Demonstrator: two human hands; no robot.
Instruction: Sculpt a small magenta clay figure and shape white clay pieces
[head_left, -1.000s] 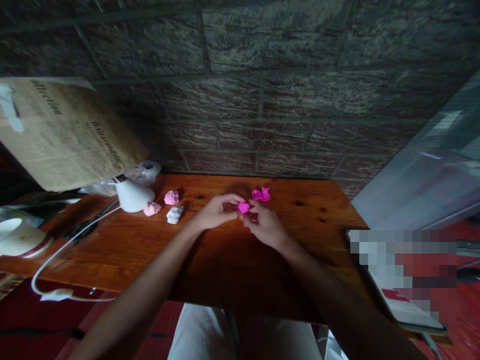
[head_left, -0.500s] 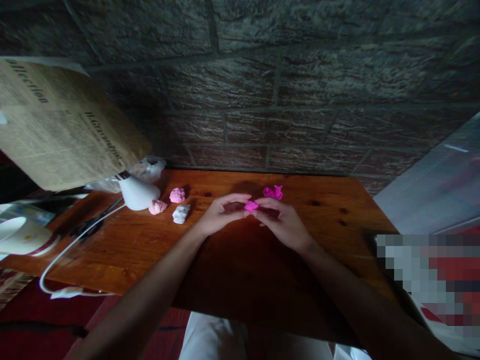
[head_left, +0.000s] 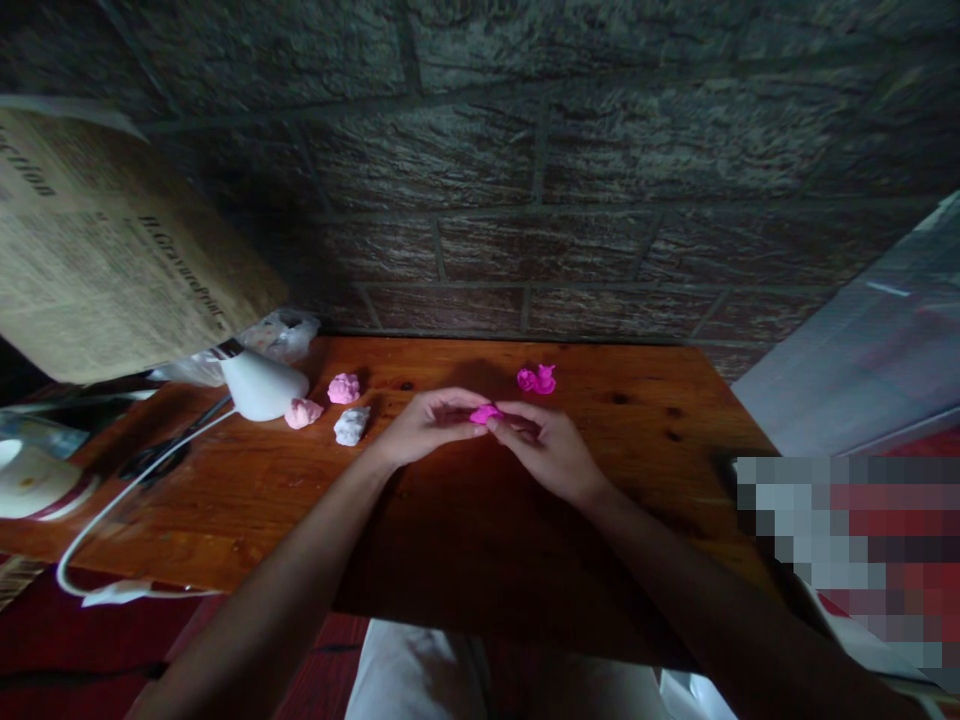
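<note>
A small piece of bright pink clay (head_left: 484,413) is pinched between the fingertips of my left hand (head_left: 427,426) and my right hand (head_left: 546,450), just above the wooden table (head_left: 450,520). Both hands are closed on it, meeting at the middle of the table. A second bright pink clay shape (head_left: 536,379) lies on the table just behind my hands. To the left lie a pale pink lump (head_left: 344,388), another pale pink lump (head_left: 302,413) and a white lump (head_left: 350,426).
A white lamp base (head_left: 259,385) with a white cable (head_left: 112,510) stands at the back left, beside crumpled plastic (head_left: 281,333). A printed newspaper sheet (head_left: 112,260) hangs over the left. A brick wall (head_left: 525,180) closes the back. A blurred-out object lies at the right.
My hands stayed together on the pink clay, and the piece looks flatter now than the rounder lump a second ago. The view shifted slightly; the other lumps did not move.
</note>
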